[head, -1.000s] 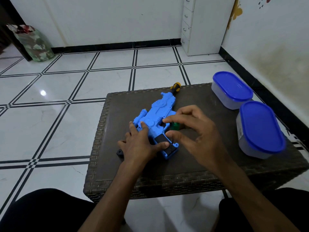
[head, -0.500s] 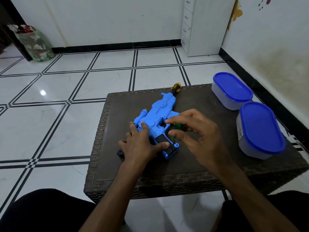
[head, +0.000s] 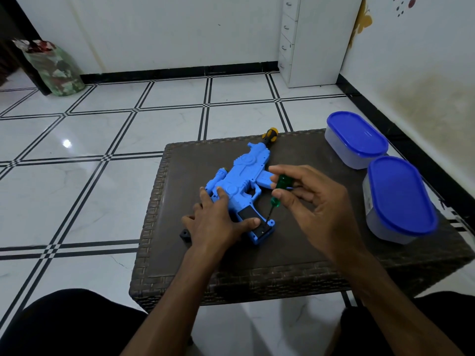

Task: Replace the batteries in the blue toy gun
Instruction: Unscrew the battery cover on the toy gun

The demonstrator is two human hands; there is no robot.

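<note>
Right hand (head: 316,201) pinches a green screwdriver (head: 279,190), tip angled down toward the black cover (head: 253,219) on the gun (head: 241,186) grip, just left of it. Left hand (head: 218,222) lies flat on the gun, thumb on the cover. Likely risk: the tilted tip skids off the screw toward that thumb

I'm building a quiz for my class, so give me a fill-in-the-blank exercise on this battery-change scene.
1. The right hand pinches a screwdriver with a ____ handle.
2. The left hand presses the blue toy gun onto the ____.
3. Both containers at the right carry ____ lids.
4. The screwdriver's tip points at the gun's ____ grip panel.

Missing words: green; table; blue; black
</note>
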